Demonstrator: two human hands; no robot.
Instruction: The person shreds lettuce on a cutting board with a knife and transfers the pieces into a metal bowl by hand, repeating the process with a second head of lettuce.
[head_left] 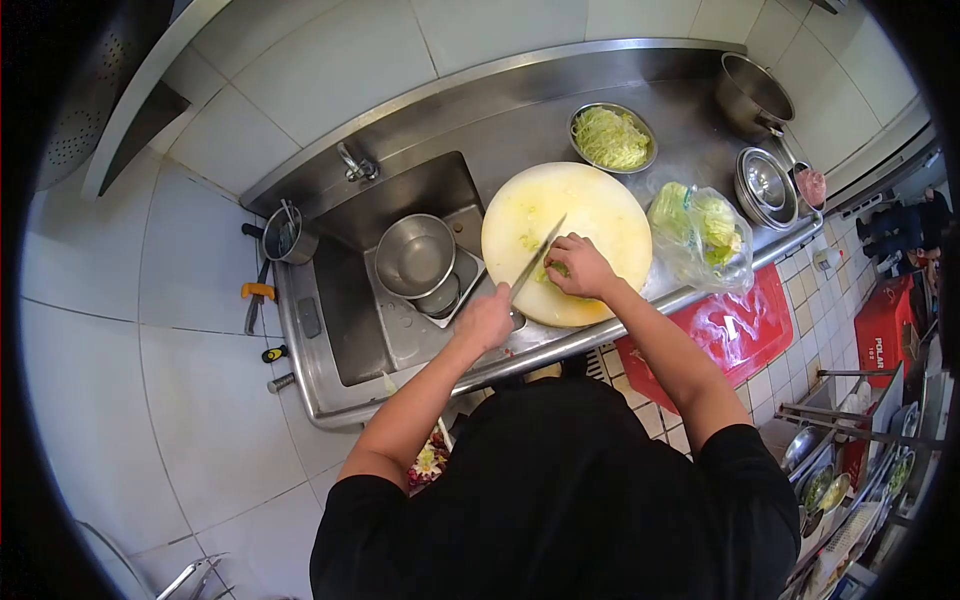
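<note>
My left hand (485, 318) is closed round the handle of a kitchen knife (538, 258), whose blade points up and away over the round cutting board (610, 215). Beside the blade, my right hand (582, 268) has its fingers curled down on a small piece of lettuce (558, 269), mostly covered by the fingers. A few green scraps lie on the board near the knife. Behind the board stands a metal bowl of shredded lettuce (612, 138). To its right, a clear plastic bag (710, 255) holds more lettuce.
At the left, the sink (350, 320) holds a metal pot (415, 255) under the tap (357, 165). Stacked metal bowls (768, 190) and a deep pot (755, 95) stand on the right of the counter. A red lid-like panel (745, 325) lies below the counter edge.
</note>
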